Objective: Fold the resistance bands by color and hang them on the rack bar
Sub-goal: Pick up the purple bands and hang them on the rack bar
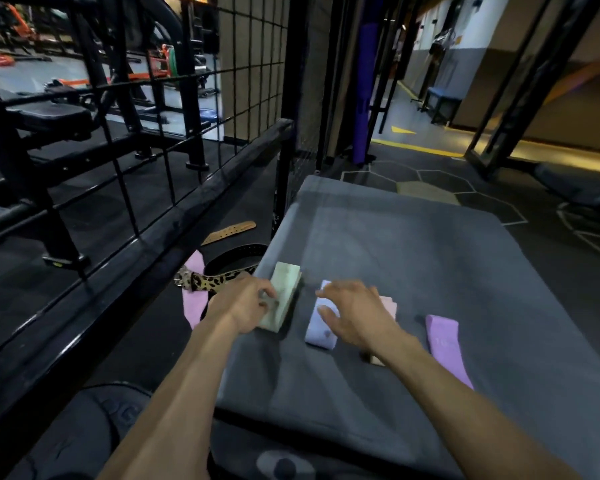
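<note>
Folded resistance bands lie on a grey mat [413, 258]. My left hand [243, 303] grips a folded pale green band [283, 292] at the mat's left edge. My right hand [350, 313] hovers with fingers spread over a folded lavender band [317, 329]. A pale pink band [388, 304] peeks out from under that hand. A purple band [445, 344] lies flat further right. The black rack bar [194, 199] runs diagonally along the left, with a wire grid above it.
On the floor left of the mat lie a leopard-print belt [205, 281], a black belt [236, 261], a tan belt [229, 232] and a pink band [193, 306]. Gym benches and frames stand behind the grid. A black weight plate [94, 427] sits near me.
</note>
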Tool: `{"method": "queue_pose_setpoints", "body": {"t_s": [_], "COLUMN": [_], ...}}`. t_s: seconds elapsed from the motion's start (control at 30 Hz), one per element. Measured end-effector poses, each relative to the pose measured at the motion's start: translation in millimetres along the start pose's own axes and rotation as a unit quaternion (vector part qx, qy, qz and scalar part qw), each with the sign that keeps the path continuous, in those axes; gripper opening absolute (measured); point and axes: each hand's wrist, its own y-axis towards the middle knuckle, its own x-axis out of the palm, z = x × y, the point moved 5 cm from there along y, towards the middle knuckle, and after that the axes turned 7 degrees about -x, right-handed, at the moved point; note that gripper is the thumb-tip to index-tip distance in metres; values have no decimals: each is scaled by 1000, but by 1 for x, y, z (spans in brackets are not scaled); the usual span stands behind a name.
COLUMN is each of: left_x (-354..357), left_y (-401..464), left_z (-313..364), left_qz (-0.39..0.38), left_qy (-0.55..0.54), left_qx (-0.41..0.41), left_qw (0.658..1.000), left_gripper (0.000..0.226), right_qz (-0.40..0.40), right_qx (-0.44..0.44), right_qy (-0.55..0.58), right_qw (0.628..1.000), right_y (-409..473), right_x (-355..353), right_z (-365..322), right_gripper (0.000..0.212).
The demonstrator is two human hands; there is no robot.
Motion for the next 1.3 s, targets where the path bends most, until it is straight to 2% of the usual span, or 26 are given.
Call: {"method": "queue_pose_setpoints", "body": {"t_s": [0.1, 0.2, 0.33, 0.43, 0.53, 0.6, 0.67, 0.8, 1.03, 1.1, 1.2, 1.3], "left_x": [-3, -6, 2, 15, 34, 52, 70, 104, 140, 145, 148, 146], "left_y": [-3, -8, -14, -19, -29, -39, -48, -63, -81, -80, -78, -75], "left_z": [13, 36, 77, 110, 145, 166, 185, 215, 242, 243, 243, 241], "left_qz": [19, 62, 104, 95, 64, 18, -21, -70, -41, -46, -45, -54], "left_qy": [25, 19, -19, -36, -50, -46, -20, 45, 169, 173, 168, 134], "left_qx": [10, 45, 140, 190, 244, 273, 291, 299, 303, 292, 284, 265], "left_qw": [999, 997, 985, 976, 966, 961, 956, 951, 937, 939, 943, 953], "left_gripper": [23, 21, 18, 15, 12, 8, 6, 13, 28, 29, 29, 27], "right_qz": [23, 63, 135, 109, 58, 17, -1, 32, 69, 84, 89, 81], "right_qx": [33, 98, 230, 301, 341, 347, 334, 334, 358, 366, 370, 386], "right_qy": [9, 68, 157, 154, 176, 205, 225, 238, 253, 257, 246, 226], "right_qw": [999, 991, 951, 935, 921, 915, 915, 912, 896, 890, 891, 890], "right_y": [-45, -92, -152, -182, -201, -208, -209, -207, -207, -205, -203, -201], "right_x": [-12, -19, -12, 1, 14, 25, 34, 36, 42, 41, 41, 42], "right_z": [36, 80, 133, 164, 182, 182, 178, 174, 173, 173, 172, 172], "right_gripper": [38, 34, 21, 14, 20, 28, 27, 23, 15, 13, 23, 20]}}
